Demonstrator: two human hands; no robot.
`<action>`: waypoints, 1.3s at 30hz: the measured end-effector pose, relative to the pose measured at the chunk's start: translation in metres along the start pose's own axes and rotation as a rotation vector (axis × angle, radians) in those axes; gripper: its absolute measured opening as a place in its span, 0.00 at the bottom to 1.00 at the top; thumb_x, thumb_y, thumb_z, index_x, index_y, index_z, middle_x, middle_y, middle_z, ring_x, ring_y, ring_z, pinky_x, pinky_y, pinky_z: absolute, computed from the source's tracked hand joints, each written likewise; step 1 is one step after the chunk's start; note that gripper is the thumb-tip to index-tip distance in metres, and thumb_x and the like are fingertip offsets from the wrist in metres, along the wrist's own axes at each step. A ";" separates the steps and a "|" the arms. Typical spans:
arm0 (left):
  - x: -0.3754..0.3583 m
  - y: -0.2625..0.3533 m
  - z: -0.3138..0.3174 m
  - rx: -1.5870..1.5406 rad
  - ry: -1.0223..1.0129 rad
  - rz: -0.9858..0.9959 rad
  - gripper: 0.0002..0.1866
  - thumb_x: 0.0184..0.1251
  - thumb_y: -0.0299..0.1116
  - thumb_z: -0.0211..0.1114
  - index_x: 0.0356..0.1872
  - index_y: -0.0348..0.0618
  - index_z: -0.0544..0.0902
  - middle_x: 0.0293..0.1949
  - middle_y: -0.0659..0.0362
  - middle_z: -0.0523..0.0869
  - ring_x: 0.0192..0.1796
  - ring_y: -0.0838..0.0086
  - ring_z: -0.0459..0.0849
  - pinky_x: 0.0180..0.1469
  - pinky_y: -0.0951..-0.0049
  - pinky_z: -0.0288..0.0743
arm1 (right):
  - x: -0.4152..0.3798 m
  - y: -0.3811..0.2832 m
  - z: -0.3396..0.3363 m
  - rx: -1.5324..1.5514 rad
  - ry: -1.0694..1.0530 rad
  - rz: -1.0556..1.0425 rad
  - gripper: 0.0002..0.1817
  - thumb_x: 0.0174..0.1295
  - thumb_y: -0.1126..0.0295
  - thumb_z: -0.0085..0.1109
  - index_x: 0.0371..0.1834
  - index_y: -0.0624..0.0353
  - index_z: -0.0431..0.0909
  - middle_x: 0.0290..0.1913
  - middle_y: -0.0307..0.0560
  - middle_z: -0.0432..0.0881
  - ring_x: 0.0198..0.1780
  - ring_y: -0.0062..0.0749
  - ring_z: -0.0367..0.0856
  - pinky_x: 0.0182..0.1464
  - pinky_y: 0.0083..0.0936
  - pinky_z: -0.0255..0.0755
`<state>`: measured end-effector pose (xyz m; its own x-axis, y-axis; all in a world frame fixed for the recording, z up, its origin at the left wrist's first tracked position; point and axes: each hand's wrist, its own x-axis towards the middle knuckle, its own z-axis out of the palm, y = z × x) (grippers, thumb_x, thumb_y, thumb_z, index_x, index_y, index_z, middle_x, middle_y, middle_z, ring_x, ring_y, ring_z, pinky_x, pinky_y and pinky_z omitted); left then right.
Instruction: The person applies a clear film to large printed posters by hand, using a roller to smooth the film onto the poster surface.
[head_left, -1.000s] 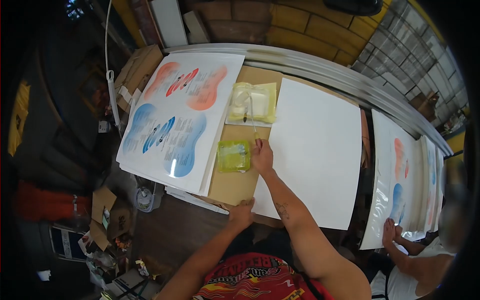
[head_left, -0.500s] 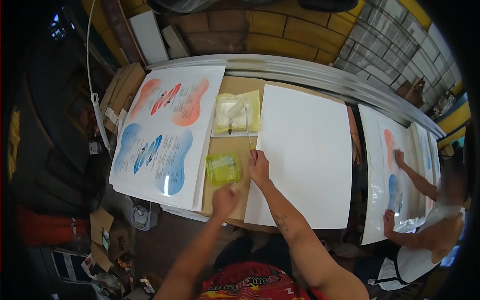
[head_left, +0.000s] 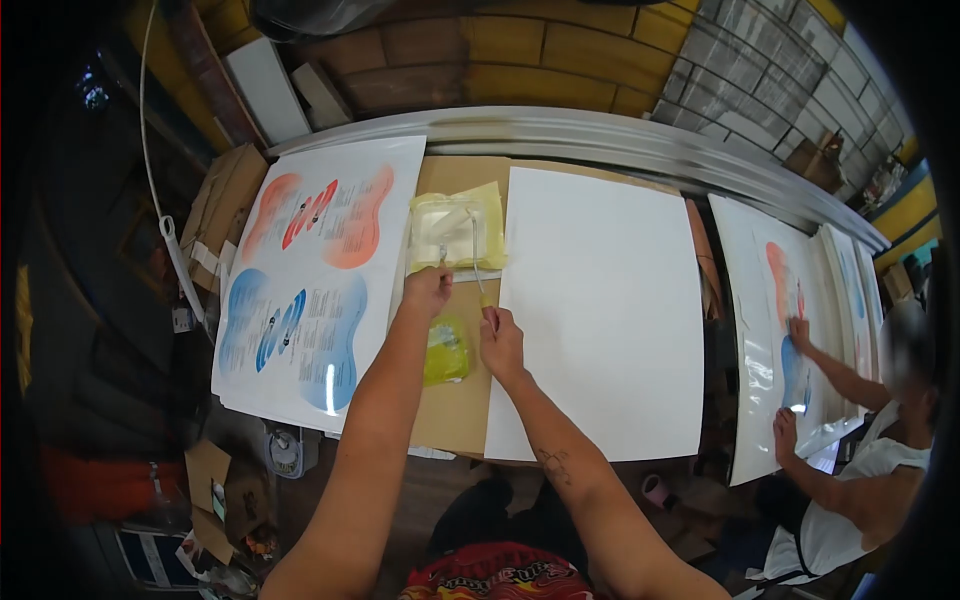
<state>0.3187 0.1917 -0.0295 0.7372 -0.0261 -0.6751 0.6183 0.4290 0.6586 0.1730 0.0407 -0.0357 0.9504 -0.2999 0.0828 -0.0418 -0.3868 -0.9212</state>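
My right hand [head_left: 503,340] is closed around the handle of a paint roller [head_left: 476,250], whose white sleeve rests in a shallow tray [head_left: 415,235] of whitish liquid lined with yellow sheeting. At the near edge of that tray my left hand [head_left: 430,287] is closed, its fingers pinched at the end of a small brush [head_left: 443,255] that leans into the liquid. Below my left forearm, partly covered by it, sits a bright yellow-green plastic container [head_left: 447,352]. A large blank white sheet [head_left: 600,310] lies right of my right hand.
Printed sheets with red and blue shapes [head_left: 305,280] are stacked on the left. Brown board [head_left: 440,415] lies beneath the trays. A co-worker [head_left: 850,460] on the right has both hands on another printed sheet [head_left: 750,330]. Cardboard boxes [head_left: 225,200] stand at far left.
My left hand has moved forward from below the yellow-green container to the tray edge, at the brush. The view has shifted slightly; my right hand still holds the roller.
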 end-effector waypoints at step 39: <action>-0.017 0.037 -0.013 -0.227 -0.018 -0.114 0.11 0.78 0.32 0.61 0.45 0.30 0.79 0.30 0.58 0.83 0.18 0.86 0.71 0.19 0.86 0.69 | 0.009 0.014 -0.011 0.065 0.057 0.021 0.15 0.71 0.67 0.59 0.54 0.66 0.78 0.36 0.54 0.87 0.36 0.35 0.86 0.44 0.32 0.79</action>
<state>0.3254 0.2198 0.0017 0.6725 -0.1013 -0.7332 0.6220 0.6143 0.4856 0.1770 0.0231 -0.0436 0.9303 -0.3573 0.0827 -0.0399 -0.3229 -0.9456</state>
